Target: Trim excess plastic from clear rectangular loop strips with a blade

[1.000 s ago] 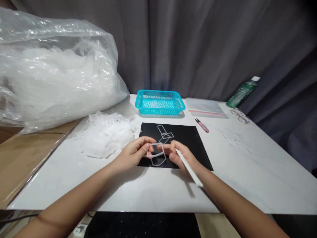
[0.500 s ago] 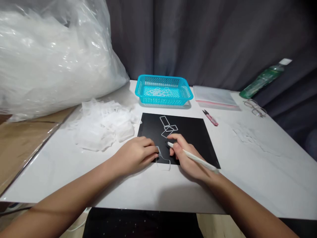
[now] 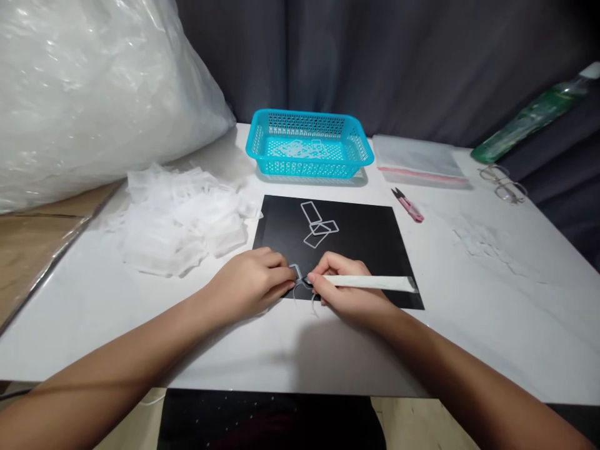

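My right hand (image 3: pixel 347 284) is closed round a pen-like tool with a white handle (image 3: pixel 375 284). Its dark tip touches or nearly touches a small pale rectangular frame (image 3: pixel 299 271) with thin curling strips at its near side. The fingers of my left hand (image 3: pixel 257 278) are pressed together on that frame, covering its left part. Both hands rest near the front edge of a black mat (image 3: pixel 370 237). Farther up the mat, several thin white rectangular frames (image 3: pixel 323 227) overlap each other.
A blue basket (image 3: pixel 309 169) with white pieces stands behind the mat. Left are a heap of white sheet-like pieces (image 3: pixel 182 219) and a big plastic bag (image 3: pixel 94 106). Pink snips (image 3: pixel 409 206), a clear pouch (image 3: pixel 419 161), glasses (image 3: pixel 506 184), thin scraps (image 3: pixel 487 247) and a green bottle (image 3: pixel 539 112) lie right.
My right hand has brought the tool's tip down and left to the frame by my left fingers, and the handle now lies more level. The left hand keeps its hold. The view has shifted slightly.
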The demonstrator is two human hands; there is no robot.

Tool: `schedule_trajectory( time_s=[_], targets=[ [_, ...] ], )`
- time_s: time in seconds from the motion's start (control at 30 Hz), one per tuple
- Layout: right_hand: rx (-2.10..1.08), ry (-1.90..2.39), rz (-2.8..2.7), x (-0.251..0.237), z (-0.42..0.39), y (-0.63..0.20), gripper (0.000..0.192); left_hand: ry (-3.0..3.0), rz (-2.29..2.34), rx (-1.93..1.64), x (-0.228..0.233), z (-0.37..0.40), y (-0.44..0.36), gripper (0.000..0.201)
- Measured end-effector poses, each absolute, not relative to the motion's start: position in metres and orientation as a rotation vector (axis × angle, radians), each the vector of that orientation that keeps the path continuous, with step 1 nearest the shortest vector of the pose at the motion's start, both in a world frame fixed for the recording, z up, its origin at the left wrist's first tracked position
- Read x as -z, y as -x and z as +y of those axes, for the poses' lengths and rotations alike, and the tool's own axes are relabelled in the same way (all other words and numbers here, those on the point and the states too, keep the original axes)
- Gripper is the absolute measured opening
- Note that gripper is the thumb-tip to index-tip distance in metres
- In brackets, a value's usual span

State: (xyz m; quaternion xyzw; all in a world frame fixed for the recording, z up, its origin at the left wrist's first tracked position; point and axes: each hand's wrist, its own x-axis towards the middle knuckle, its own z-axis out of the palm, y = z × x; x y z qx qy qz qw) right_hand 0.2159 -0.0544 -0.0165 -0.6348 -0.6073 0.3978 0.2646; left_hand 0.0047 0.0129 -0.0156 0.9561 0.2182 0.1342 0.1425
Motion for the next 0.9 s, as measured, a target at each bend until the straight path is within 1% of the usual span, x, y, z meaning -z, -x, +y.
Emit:
schedule_trajectory(
  time_s=[0.2, 0.4, 0.67, 0.77, 0.9],
  targets=[
    [-1.111, 1.723, -1.602, 0.020, -0.054, -0.215, 0.017, -2.752, 0.657, -0.370, 0.017, 0.013, -0.004, 0.026],
    [-1.032, 1.781, -1.670, 0.017, -0.054, -0.213, 0.020, -2.667, 0.710, -0.366, 0.014, 0.011, -0.009, 0.022],
    [-0.960, 1.777, -1.674, 0.012, -0.053, -0.206, 0.018, -2.692, 0.924, -0.349, 0.019, -0.001, -0.026, 0.024],
    [-0.948, 1.752, -1.681, 0.010, -0.053, -0.206, 0.019, -2.484, 0.909, -0.403, 0.016, -0.001, -0.024, 0.018],
    [-0.954, 1.751, -1.679, 0.009, -0.054, -0.206, 0.019, -1.977, 0.929, -0.565, 0.003, 0.006, -0.014, 0.017]
  ],
)
